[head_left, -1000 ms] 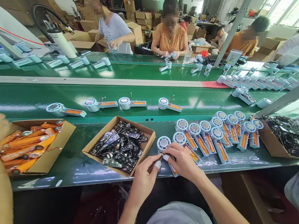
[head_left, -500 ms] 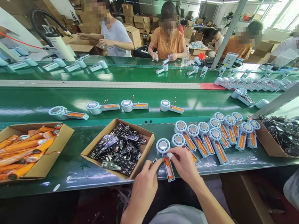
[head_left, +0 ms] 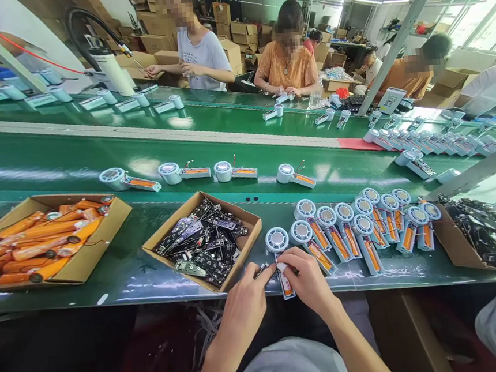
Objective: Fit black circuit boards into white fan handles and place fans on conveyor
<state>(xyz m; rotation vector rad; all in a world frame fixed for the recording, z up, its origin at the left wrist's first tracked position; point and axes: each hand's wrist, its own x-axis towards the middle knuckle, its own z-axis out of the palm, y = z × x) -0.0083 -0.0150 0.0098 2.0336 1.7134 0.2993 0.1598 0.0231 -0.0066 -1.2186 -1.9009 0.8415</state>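
Observation:
A light-blue handheld fan housing (head_left: 277, 239) lies before me, round head away from me. An orange battery (head_left: 287, 287) sits in its open handle. My left hand (head_left: 247, 302) is closed at the handle's left side, thumb and forefinger pinching a small dark circuit board (head_left: 262, 268), mostly hidden by the fingers. My right hand (head_left: 306, 276) bends over the handle from the right, fingertips pinched together near the left ones. What is between those fingertips is too small to make out. A covering shows white on one right fingertip.
A carton of circuit boards (head_left: 149, 248) stands left of my hands, beyond it a carton of orange batteries (head_left: 122, 214). Several fan housings (head_left: 348, 232) crowd the right, beside another box (head_left: 450, 243). More housings lie on the green conveyor (head_left: 192, 141). Co-workers sit opposite.
My fingertips have drawn closer together over the top of the handle. The whole view has shifted slightly, and a co-worker opposite has brought both hands together.

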